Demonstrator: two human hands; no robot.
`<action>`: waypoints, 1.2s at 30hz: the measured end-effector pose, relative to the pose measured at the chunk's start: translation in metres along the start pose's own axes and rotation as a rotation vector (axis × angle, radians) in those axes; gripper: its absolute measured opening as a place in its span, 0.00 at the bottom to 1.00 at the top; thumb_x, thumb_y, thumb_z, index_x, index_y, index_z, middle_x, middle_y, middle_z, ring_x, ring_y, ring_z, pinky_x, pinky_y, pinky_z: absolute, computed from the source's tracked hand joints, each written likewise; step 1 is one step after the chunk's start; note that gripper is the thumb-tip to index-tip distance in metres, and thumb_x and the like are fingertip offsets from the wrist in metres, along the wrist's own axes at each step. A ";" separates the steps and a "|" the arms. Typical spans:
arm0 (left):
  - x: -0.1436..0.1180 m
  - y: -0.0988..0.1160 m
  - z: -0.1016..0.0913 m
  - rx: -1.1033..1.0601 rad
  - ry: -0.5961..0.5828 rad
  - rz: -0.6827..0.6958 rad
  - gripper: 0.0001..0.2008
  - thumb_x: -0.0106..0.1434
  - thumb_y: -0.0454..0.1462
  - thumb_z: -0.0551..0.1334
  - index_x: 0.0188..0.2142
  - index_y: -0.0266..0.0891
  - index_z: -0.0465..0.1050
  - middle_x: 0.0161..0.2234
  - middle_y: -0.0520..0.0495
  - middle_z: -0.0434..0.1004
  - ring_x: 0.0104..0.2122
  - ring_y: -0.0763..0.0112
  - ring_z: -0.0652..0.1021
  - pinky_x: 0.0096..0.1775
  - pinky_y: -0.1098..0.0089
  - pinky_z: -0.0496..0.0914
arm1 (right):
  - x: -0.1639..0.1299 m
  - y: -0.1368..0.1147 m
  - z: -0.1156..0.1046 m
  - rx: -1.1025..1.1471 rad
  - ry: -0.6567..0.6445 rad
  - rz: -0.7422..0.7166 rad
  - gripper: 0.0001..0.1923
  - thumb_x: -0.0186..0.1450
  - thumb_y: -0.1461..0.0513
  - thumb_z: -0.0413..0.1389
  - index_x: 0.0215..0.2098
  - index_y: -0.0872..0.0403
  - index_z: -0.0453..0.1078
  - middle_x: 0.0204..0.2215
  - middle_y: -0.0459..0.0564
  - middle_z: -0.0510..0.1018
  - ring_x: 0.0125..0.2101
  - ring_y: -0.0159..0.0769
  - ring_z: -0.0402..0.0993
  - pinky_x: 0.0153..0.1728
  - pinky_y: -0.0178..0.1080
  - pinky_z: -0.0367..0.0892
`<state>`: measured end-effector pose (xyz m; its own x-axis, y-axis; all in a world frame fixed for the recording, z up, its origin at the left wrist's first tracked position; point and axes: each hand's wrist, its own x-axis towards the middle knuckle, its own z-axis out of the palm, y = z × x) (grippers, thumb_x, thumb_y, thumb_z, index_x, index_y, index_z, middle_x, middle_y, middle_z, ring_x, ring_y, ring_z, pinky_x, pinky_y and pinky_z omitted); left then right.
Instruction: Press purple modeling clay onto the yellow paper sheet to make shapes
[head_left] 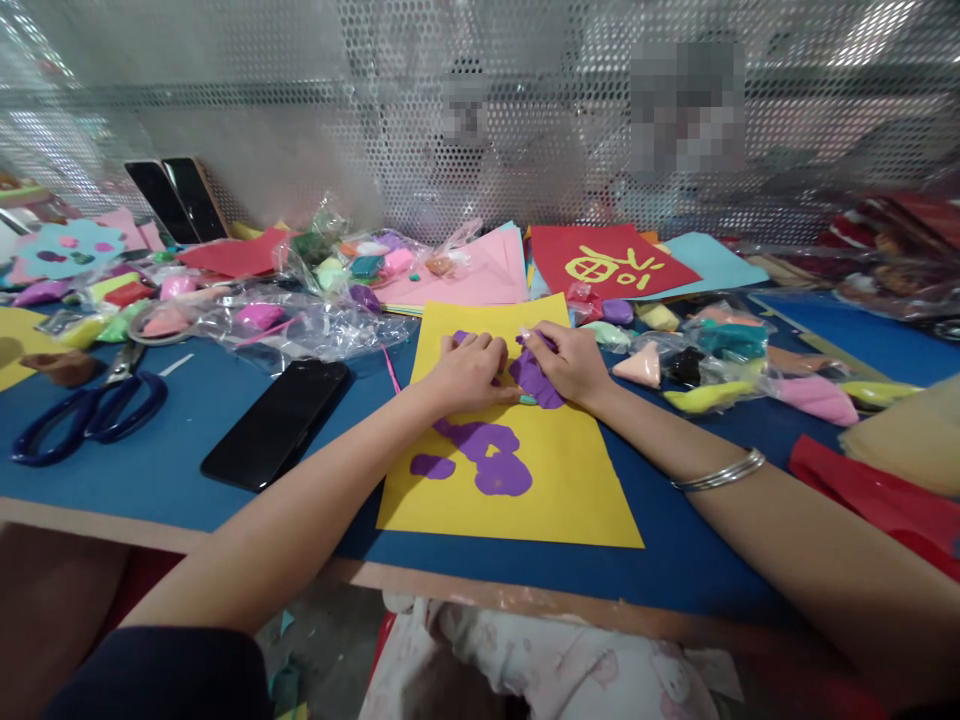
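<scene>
While the left hand (474,372) sits curled over the yellow sheet (581,500), fingers bent well in, whether they grip anything I can't tell; over on the right hand (574,362), fingers are closed around a crumpled purple clay piece (537,376). Progress check: flat purple patches (503,474) are down on the paper, 1 oval alone at left, a rounder shape joined to a wavy strip. Plenty of yellow is bare and that crumpled piece isn't flattened, so I'd call it part-done. Now the sheet: flat on the blue table (675,570), 2 hands over it, long axis apparently running away from the body, near edge roughly following the table's.
</scene>
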<state>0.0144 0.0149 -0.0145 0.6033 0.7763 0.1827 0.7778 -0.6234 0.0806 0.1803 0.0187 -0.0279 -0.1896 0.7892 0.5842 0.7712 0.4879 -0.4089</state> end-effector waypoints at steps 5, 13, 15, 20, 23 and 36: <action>-0.002 0.003 0.000 -0.006 0.037 0.040 0.19 0.54 0.52 0.56 0.32 0.37 0.62 0.36 0.45 0.69 0.38 0.61 0.69 0.40 0.61 0.57 | 0.000 0.000 0.000 -0.008 -0.023 0.000 0.17 0.62 0.53 0.44 0.22 0.54 0.63 0.18 0.45 0.68 0.20 0.29 0.64 0.23 0.32 0.51; -0.004 -0.002 -0.015 -0.070 0.381 -0.019 0.10 0.60 0.41 0.52 0.37 0.37 0.63 0.37 0.47 0.69 0.39 0.67 0.68 0.41 0.64 0.56 | 0.000 -0.001 -0.002 -0.044 -0.001 0.008 0.19 0.63 0.54 0.41 0.19 0.54 0.57 0.14 0.44 0.63 0.18 0.28 0.60 0.22 0.33 0.49; -0.004 -0.006 -0.012 -0.023 0.365 0.056 0.15 0.58 0.43 0.54 0.42 0.37 0.63 0.39 0.46 0.69 0.40 0.66 0.68 0.42 0.64 0.56 | 0.000 -0.003 -0.002 -0.048 -0.039 -0.021 0.20 0.64 0.53 0.40 0.18 0.54 0.57 0.14 0.44 0.64 0.18 0.28 0.60 0.22 0.32 0.49; 0.001 -0.012 -0.002 0.051 0.373 0.250 0.13 0.58 0.42 0.56 0.39 0.36 0.67 0.36 0.46 0.71 0.37 0.66 0.68 0.38 0.67 0.60 | -0.003 -0.011 -0.003 -0.068 -0.150 -0.125 0.21 0.64 0.51 0.39 0.21 0.54 0.61 0.18 0.46 0.69 0.21 0.30 0.64 0.23 0.32 0.50; 0.003 -0.013 -0.003 0.095 0.423 0.304 0.09 0.58 0.39 0.56 0.32 0.35 0.69 0.30 0.47 0.72 0.34 0.67 0.68 0.36 0.68 0.62 | -0.004 -0.012 -0.003 -0.093 -0.169 -0.145 0.23 0.64 0.50 0.38 0.21 0.54 0.60 0.16 0.46 0.68 0.19 0.29 0.62 0.22 0.32 0.49; 0.006 -0.021 -0.007 0.034 0.500 0.274 0.09 0.57 0.37 0.56 0.24 0.36 0.70 0.24 0.48 0.72 0.27 0.71 0.70 0.29 0.71 0.63 | -0.002 -0.010 -0.001 -0.162 -0.129 -0.135 0.20 0.63 0.51 0.39 0.19 0.54 0.57 0.15 0.46 0.64 0.18 0.29 0.58 0.21 0.32 0.44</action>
<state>0.0009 0.0317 -0.0082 0.6334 0.4432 0.6343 0.6151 -0.7857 -0.0652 0.1735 0.0118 -0.0246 -0.3660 0.7668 0.5273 0.8187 0.5347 -0.2094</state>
